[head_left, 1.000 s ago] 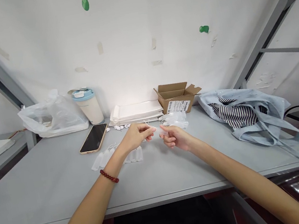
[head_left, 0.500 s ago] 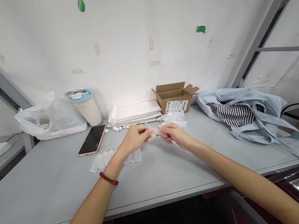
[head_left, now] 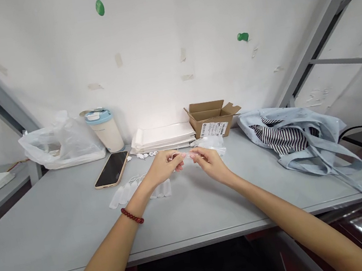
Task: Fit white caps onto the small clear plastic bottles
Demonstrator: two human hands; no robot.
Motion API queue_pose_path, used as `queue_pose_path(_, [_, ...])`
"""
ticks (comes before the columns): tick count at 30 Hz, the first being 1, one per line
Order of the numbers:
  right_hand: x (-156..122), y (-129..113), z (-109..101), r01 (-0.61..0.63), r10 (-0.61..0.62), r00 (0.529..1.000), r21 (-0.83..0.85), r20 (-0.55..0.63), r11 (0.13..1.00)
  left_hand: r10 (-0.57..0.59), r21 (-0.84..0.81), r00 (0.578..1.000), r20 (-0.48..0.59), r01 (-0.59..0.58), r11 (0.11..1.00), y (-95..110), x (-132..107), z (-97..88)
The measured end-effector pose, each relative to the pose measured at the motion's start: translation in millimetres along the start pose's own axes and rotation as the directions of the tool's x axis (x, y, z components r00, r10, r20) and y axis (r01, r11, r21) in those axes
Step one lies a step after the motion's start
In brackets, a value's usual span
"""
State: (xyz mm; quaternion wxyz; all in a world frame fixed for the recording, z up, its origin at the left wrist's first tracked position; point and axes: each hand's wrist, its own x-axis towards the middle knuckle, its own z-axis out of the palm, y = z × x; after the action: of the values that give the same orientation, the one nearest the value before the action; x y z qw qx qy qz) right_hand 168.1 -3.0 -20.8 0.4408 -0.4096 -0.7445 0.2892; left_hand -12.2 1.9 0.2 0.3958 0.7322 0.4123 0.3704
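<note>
Above the desk my left hand (head_left: 167,164) is closed, its thumb and finger pinching a thin white string (head_left: 186,154). My right hand (head_left: 208,162) faces it, closed on the string's other side; a short stretch spans the gap between the fingertips. Whether a translucent piece is also in my fingers, I cannot tell. Several frosted, translucent flat sleeves (head_left: 118,197) with white strings lie in a row, partly hidden beneath my left forearm. Just behind my right hand rests a pile of clear plastic pieces (head_left: 214,143). Small white bits (head_left: 141,156) lie behind my left hand.
A phone (head_left: 111,169), a lidded cup (head_left: 106,131) and a plastic bag (head_left: 61,143) are at the left. Toward the wall sit a stack of white envelopes (head_left: 165,134) and an open cardboard box (head_left: 213,121). A blue cloth bag (head_left: 323,120) lies right, its strap hanging over the edge.
The translucent piece seen at my right fingertips earlier no longer shows there; string now spans the gap. My right fingers have shifted slightly, while my left hand has stayed almost still.
</note>
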Motion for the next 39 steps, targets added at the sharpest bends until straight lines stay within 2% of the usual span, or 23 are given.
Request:
queue_pose_path(4, [-1.7, 1.8, 1.5, 0.088, -0.090, 0.995, -0.059, -0.044, 0.994, -0.044, -0.073, 0.999, 0.015, 0.045, 0.996, -0.5, 0.5, -0.5])
queue_pose_path(7, [-2.1, 2.8, 1.6, 0.141, -0.149, 0.986, -0.098, -0.072, 0.985, -0.094, -0.149, 0.991, 0.094, 0.107, 0.983, -1.7, 0.2, -1.1])
queue_pose_path(9, [-2.2, 3.2, 1.2, 0.151, -0.158, 0.984, -0.100, -0.077, 0.984, -0.121, -0.193, 0.984, 0.131, 0.145, 0.970, -3.0, 0.3, -0.6])
queue_pose_path(11, [-2.1, 3.4, 0.7, 0.129, -0.135, 0.988, -0.081, -0.073, 0.988, -0.116, -0.221, 0.986, 0.117, 0.139, 0.965, -4.1, 0.5, 1.1])
queue_pose_path(14, [-0.8, 3.6, -0.1, 0.029, -0.028, 0.998, 0.019, -0.052, 0.999, -0.076, -0.183, 0.995, 0.063, 0.086, 0.979, -3.7, 0.6, 4.7])
queue_pose_path(17, [1.9, 3.2, -1.2, -0.139, 0.134, 0.990, 0.222, 0.037, 0.965, -0.029, -0.042, 0.999, 0.036, 0.030, 0.999, -2.1, 0.1, 7.7])
queue_pose_path(19, [3.7, 2.4, -2.6, -0.275, 0.239, 0.961, 0.351, 0.142, 0.895, 0.019, 0.078, 0.999, 0.028, -0.021, 0.997, -2.0, -0.2, 9.1])
queue_pose_path(22, [5.6, 1.6, -5.7, -0.449, 0.363, 0.892, 0.446, 0.270, 0.774, 0.099, 0.242, 0.995, 0.026, -0.102, 0.965, -3.8, -0.4, 10.7])
queue_pose_path(26, [6.6, 3.2, -10.3, -0.556, 0.422, 0.830, 0.477, 0.365, 0.680, 0.198, 0.400, 0.979, 0.049, -0.201, 0.894, -6.6, 0.0, 11.9])
queue_pose_path(28, [6.8, 3.8, -11.9, -0.578, 0.428, 0.815, 0.482, 0.391, 0.659, 0.233, 0.450, 0.970, 0.063, -0.236, 0.862, -7.5, 0.5, 12.0])
queue_pose_path(30, [7.1, 3.7, -12.6, -0.589, 0.440, 0.807, 0.487, 0.393, 0.645, 0.230, 0.470, 0.972, 0.041, -0.222, 0.854, -8.3, 1.3, 11.4])
queue_pose_path(32, [7.4, 3.4, -12.2, -0.579, 0.444, 0.815, 0.499, 0.371, 0.645, 0.192, 0.450, 0.981, -0.025, -0.161, 0.879, -9.6, 2.6, 9.0])
queue_pose_path(34, [8.2, 4.4, -11.2, -0.524, 0.436, 0.851, 0.511, 0.291, 0.681, 0.152, 0.408, 0.985, -0.088, -0.103, 0.907, -12.2, 4.6, 4.4])
queue_pose_path(36, [9.4, 7.4, -10.4, -0.424, 0.409, 0.902, 0.475, 0.140, 0.771, 0.128, 0.410, 0.985, -0.119, -0.068, 0.909, -17.0, 6.7, -2.0])
queue_pose_path(39, [11.5, 13.9, -10.3, -0.282, 0.324, 0.942, 0.320, -0.087, 0.905, 0.053, 0.548, 0.987, -0.149, 0.038, 0.836, -28.7, 9.4, -11.1])
